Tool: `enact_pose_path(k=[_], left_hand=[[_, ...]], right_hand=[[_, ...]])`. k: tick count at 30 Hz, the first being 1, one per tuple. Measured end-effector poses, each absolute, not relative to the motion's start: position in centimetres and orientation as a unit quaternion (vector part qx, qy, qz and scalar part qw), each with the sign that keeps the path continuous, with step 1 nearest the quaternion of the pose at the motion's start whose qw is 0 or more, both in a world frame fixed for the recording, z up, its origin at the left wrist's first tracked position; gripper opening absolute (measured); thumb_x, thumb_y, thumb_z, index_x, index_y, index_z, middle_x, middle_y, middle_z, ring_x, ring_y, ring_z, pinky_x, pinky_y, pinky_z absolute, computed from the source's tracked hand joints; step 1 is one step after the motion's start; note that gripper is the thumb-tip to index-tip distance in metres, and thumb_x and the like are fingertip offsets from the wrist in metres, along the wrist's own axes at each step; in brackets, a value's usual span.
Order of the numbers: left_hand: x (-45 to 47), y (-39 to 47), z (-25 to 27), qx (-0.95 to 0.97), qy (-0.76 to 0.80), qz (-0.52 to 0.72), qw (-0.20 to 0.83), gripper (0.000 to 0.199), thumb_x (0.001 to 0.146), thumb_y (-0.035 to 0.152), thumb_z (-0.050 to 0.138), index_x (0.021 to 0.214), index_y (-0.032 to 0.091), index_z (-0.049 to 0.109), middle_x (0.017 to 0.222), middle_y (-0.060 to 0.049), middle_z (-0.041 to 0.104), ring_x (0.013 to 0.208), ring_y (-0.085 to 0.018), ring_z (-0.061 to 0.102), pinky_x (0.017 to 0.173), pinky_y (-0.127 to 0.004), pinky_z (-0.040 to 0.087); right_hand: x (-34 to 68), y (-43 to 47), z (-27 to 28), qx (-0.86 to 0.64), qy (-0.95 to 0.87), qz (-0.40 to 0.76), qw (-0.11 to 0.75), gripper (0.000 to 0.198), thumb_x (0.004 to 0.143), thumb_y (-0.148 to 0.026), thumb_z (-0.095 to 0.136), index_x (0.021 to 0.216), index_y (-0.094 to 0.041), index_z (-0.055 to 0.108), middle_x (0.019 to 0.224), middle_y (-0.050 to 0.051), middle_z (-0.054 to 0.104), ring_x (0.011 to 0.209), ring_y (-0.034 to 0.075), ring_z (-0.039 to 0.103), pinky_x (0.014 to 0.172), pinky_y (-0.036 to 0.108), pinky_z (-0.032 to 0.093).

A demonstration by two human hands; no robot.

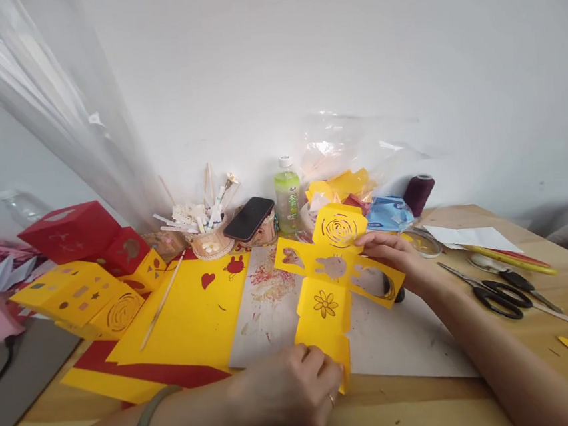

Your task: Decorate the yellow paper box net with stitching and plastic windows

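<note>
A yellow paper box cutout (pixel 345 294), shaped like a cross with tabs, is held up tilted above the work board. Its panels have cut-out shapes: a spiral rose, a rabbit, a flower and others. My left hand (pixel 303 385), with a ring and a bangle at the wrist, is closed near the cutout's lower end; its fingertips are partly hidden. My right hand (pixel 393 256) pinches the upper right edge beside the rose panel. Under the cutout lies a grey-white board (pixel 402 345) with red and yellow scraps on it.
Yellow sheets (pixel 202 301) with a thin stick (pixel 161 298) lie left, beside red (pixel 79 229) and yellow paper boxes (pixel 78 296). A phone (pixel 250 217), green bottle (pixel 288 196) and tool basket (pixel 210 241) stand behind. Scissors (pixel 495 290) and a purple thread spool (pixel 419 193) are right.
</note>
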State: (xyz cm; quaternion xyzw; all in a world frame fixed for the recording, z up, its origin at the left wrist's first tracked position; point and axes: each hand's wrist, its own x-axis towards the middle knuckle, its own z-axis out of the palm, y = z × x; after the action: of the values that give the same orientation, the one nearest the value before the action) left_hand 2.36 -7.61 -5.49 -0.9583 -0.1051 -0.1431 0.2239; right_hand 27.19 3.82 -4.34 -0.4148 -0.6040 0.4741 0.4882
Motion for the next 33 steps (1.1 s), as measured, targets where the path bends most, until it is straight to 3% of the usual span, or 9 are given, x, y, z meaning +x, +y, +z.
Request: enact_pose_path(k=[8,12,16,20,25,27,30,33], left_hand=[[3.0,-7.4,-6.5,-0.94,-0.16,-0.163,0.253,0.024,0.082,0.013,0.046,0.098,0.003,0.061,0.066,-0.007,0.061,0.053,-0.015,0.056,0.04,-0.025,0.039],[3.2,-7.7,-6.8,-0.928,-0.182,-0.185,0.266,0.022,0.083,0.012,0.044,0.091,0.003,0.062,0.061,-0.008,0.062,0.052,-0.016,0.057,0.041,-0.024,0.041],[2.3,-7.3,-5.4,-0.934,-0.202,-0.213,0.204,0.017,0.084,0.014,0.046,0.084,0.011,0.063,0.056,-0.003,0.059,0.048,-0.013,0.054,0.041,-0.023,0.041],[0.6,-4.9,-2.2,-0.92,-0.243,-0.292,0.097,0.018,0.087,0.016,0.046,0.089,0.019,0.064,0.069,-0.003,0.066,0.069,-0.015,0.061,0.067,-0.03,0.051],[-0.3,-1.0,0.7,-0.811,-0.347,-0.47,-0.044,0.007,0.079,0.023,0.062,0.085,0.02,0.059,0.086,-0.004,0.065,0.09,-0.019,0.059,0.08,-0.034,0.048],[0.1,0.2,0.5,-0.755,-0.392,-0.523,-0.05,0.018,0.074,0.019,0.066,0.089,0.02,0.055,0.098,-0.006,0.059,0.102,-0.021,0.053,0.089,-0.038,0.044],[1.0,1.4,-1.1,-0.701,-0.442,-0.556,-0.063,0.048,0.07,0.018,0.069,0.111,0.023,0.044,0.116,-0.008,0.046,0.114,-0.023,0.044,0.097,-0.043,0.038],[1.9,1.8,-3.0,-0.698,-0.458,-0.544,-0.085,0.048,0.077,0.021,0.062,0.118,0.024,0.036,0.12,-0.01,0.04,0.116,-0.024,0.041,0.098,-0.045,0.036]], right_hand=[[25.7,4.8,-1.6,-0.396,-0.657,0.465,0.442,0.011,0.07,-0.033,0.07,0.078,-0.025,0.07,0.092,0.0,0.069,0.083,0.016,0.063,0.074,0.029,0.051],[25.2,5.5,-0.9,-0.396,-0.674,0.458,0.422,0.014,0.072,-0.034,0.069,0.081,-0.024,0.07,0.094,0.001,0.068,0.09,0.019,0.062,0.081,0.033,0.051],[25.1,5.6,-1.0,-0.388,-0.673,0.461,0.429,0.012,0.074,-0.034,0.067,0.08,-0.024,0.064,0.09,0.0,0.067,0.086,0.018,0.063,0.078,0.034,0.054],[25.0,5.2,-1.1,-0.37,-0.65,0.472,0.466,0.02,0.069,-0.027,0.071,0.078,-0.023,0.053,0.079,-0.001,0.064,0.078,0.017,0.064,0.07,0.033,0.056],[23.9,4.3,-1.2,-0.379,-0.583,0.496,0.52,0.031,0.064,-0.024,0.073,0.087,-0.023,0.052,0.078,-0.001,0.064,0.072,0.017,0.064,0.062,0.032,0.056],[23.3,3.8,-1.4,-0.393,-0.55,0.483,0.557,0.031,0.063,-0.025,0.073,0.087,-0.023,0.053,0.078,-0.001,0.064,0.071,0.016,0.063,0.061,0.03,0.056],[22.5,2.8,-1.6,-0.403,-0.52,0.453,0.602,0.026,0.067,-0.026,0.071,0.086,-0.024,0.054,0.083,-0.001,0.063,0.073,0.014,0.063,0.062,0.026,0.056],[22.0,2.0,-1.8,-0.416,-0.5,0.432,0.625,0.022,0.069,-0.028,0.07,0.083,-0.023,0.054,0.08,-0.002,0.063,0.071,0.013,0.062,0.061,0.025,0.056]])
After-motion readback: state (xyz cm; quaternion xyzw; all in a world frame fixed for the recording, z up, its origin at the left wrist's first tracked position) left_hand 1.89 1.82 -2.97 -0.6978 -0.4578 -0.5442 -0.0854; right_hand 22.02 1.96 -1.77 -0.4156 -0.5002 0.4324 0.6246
